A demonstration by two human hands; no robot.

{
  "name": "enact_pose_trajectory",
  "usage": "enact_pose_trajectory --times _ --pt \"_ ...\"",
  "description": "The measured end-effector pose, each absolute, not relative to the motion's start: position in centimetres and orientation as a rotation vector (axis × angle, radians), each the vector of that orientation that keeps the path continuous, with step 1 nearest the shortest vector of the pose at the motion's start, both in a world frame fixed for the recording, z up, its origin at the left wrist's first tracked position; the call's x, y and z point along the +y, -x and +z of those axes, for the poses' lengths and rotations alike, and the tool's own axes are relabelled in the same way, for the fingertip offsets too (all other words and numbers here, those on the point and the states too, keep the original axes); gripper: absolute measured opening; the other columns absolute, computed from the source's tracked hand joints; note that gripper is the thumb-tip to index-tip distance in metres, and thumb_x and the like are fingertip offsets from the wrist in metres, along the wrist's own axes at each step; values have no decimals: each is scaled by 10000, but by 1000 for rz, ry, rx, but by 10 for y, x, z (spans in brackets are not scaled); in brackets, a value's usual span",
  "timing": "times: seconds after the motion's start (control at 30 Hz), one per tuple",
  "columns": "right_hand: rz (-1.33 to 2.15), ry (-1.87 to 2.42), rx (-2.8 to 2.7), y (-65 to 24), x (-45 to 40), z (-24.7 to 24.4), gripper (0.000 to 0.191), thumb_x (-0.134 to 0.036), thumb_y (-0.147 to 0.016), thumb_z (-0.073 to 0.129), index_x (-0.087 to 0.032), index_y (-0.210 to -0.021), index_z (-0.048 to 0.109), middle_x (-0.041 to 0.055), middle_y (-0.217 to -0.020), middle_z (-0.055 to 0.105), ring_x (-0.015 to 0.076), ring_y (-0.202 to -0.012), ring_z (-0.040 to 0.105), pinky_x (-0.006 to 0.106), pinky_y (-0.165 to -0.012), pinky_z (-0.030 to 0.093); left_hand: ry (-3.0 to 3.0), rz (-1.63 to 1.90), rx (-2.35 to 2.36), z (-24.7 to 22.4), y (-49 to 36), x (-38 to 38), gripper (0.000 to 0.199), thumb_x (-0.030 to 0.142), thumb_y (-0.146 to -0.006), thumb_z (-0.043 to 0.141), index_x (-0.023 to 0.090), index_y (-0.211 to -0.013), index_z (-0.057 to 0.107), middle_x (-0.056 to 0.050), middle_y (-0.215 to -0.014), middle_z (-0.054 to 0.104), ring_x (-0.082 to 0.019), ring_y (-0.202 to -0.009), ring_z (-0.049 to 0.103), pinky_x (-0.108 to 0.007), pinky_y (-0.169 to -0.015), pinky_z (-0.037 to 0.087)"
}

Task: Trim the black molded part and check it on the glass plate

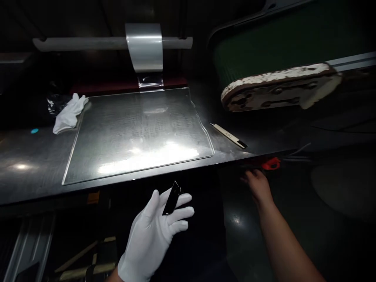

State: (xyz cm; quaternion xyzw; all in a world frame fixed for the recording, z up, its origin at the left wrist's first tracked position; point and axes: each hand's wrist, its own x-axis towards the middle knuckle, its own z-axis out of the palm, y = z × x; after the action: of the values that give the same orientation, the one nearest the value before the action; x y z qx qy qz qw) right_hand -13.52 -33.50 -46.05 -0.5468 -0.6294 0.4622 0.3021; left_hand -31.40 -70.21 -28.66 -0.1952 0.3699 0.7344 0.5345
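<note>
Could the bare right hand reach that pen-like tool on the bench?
Probably yes: the right hand is by the bench's front edge, the pen-like tool lies near that edge, and nothing covers it.

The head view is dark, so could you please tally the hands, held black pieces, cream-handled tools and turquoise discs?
Hands: 2 (gloved left hand, bare right hand)
Held black piece: 1
Cream-handled tool: 1
Turquoise disc: 1
Total: 5

Left hand (160, 225): 1 white glove (143, 243), plain, close-fitting, cuffed at wrist. Right hand (258, 186): bare, forearm (282, 235) likewise.
</note>
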Motion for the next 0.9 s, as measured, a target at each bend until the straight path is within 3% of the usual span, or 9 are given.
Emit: enact_pose_trajectory --times 0.1,0.3,0.53,0.73,0.9 --pt "1400 1505 -1714 132 -373 -461 510 -556 -693 817 -174 -995 667 101 -911 720 260 -798 724 390 -664 630 497 1771 846 -281 315 -708 516 452 -1053 569 69 -1389 648 -276 -1353 698 -341 -1042 789 -322 -799 689" --pt "1686 1408 -1910 142 -443 -437 595 -640 -774 814 -162 -1120 732 120 -977 747 243 -848 710 384 -746 616 381 1702 995 -283 317 -707 407 283 -1003 683 102 -1366 666 -220 -1215 769 -288 -970 803 -245 -710 666" --pt "1904 1195 -2049 173 -483 -377 499 -630 -878 771 -206 -1142 763 84 -978 744 208 -868 690 365 -809 605 265 1605 1124 -282 316 -709 396 339 -1016 670 130 -1352 673 -173 -1201 780 -255 -929 806 -234 -709 671" --pt "2451 887 -1873 202 -525 -332 359 -557 -970 714 -218 -1075 774 10 -827 645 102 -679 609 218 -602 525 166 1561 1127 -283 313 -712 447 456 -1034 607 94 -1275 706 -187 -1123 795 -272 -891 809 -260 -724 672" --pt "2637 923 -1591 215 -543 -328 379 -565 -911 782 -201 -1010 755 -16 -738 563 75 -591 503 156 -445 390 252 1540 1075 -283 314 -713 637 606 -1054 447 66 -1199 751 -200 -983 804 -242 -731 793 -254 -640 647"
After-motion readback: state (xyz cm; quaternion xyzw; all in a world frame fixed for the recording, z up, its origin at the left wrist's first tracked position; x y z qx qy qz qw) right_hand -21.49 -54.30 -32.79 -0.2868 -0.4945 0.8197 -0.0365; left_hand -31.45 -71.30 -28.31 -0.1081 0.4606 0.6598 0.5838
